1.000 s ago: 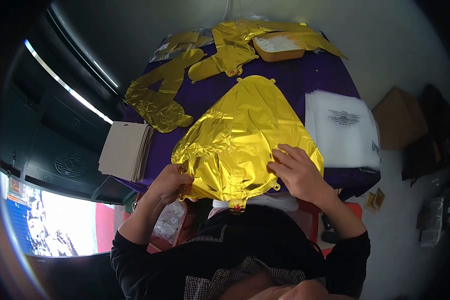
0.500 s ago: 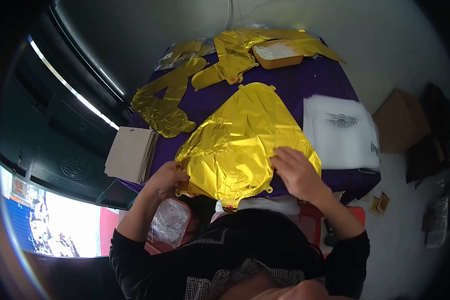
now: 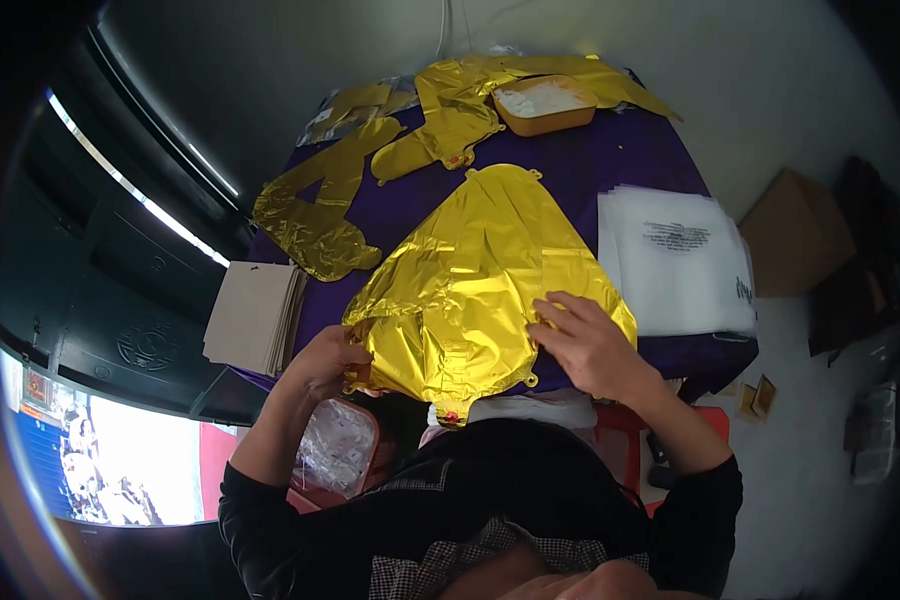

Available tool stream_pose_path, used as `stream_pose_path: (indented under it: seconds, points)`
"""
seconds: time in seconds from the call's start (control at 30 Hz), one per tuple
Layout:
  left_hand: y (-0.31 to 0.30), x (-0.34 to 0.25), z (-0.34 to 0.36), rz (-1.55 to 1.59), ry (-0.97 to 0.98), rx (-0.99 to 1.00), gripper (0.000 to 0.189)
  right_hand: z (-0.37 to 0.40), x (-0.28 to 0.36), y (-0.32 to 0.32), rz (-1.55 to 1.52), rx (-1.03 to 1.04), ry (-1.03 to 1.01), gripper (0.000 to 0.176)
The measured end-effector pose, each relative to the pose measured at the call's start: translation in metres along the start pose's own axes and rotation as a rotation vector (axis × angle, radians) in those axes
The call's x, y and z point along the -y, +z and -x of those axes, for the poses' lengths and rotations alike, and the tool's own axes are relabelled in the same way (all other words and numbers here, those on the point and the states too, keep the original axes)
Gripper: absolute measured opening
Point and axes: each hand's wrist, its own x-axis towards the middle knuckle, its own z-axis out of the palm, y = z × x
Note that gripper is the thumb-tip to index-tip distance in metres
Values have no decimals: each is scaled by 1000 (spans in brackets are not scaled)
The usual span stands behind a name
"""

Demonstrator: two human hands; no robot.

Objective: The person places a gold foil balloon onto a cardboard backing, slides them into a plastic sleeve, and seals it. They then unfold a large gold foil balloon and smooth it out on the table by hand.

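Observation:
A large gold foil balloon (image 3: pixel 470 290), flat and creased, lies on the purple cloth (image 3: pixel 560 170) at the near edge of the table. Its lower tab with a small red mark hangs toward my lap. My left hand (image 3: pixel 322 362) pinches the balloon's left edge, fingers closed round the foil. On the right part of the foil rests my right hand (image 3: pixel 582 340), its fingers apart and slightly bent, fingertips touching the surface.
White plastic bags (image 3: pixel 670 262) lie at the right, brown cards (image 3: pixel 254 318) at the left. Behind are more gold foil pieces (image 3: pixel 320 215) and an orange tub (image 3: pixel 545 122) of white material. Below left sits a bin (image 3: pixel 338 450) of clear plastic.
The view has shifted slightly. My right hand's fingers have spread a little more on the foil. My left hand keeps its hold on the left edge.

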Motion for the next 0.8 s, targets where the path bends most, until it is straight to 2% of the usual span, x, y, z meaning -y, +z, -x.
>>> stream_pose_path:
  seconds: [0.03,0.27,0.33,0.47,0.53,0.8]
  points:
    - [-2,1,-1,-19,-5,7,31,0,-1,5,23,15,-25,29]
    - [1,1,2,11,31,-26,31,-4,-2,8,32,42,-35,28]
    - [7,-5,10,33,3,-30,18,-4,-3,10,28,35,-34,28]
    - [1,7,4,83,17,-29,19,-5,-4,10,34,32,-33,27]
    - [-5,12,2,70,43,30,33,-5,-5,11,41,39,-33,27]
    - [1,3,7,52,15,18,33,-8,-4,12,39,23,-20,27]
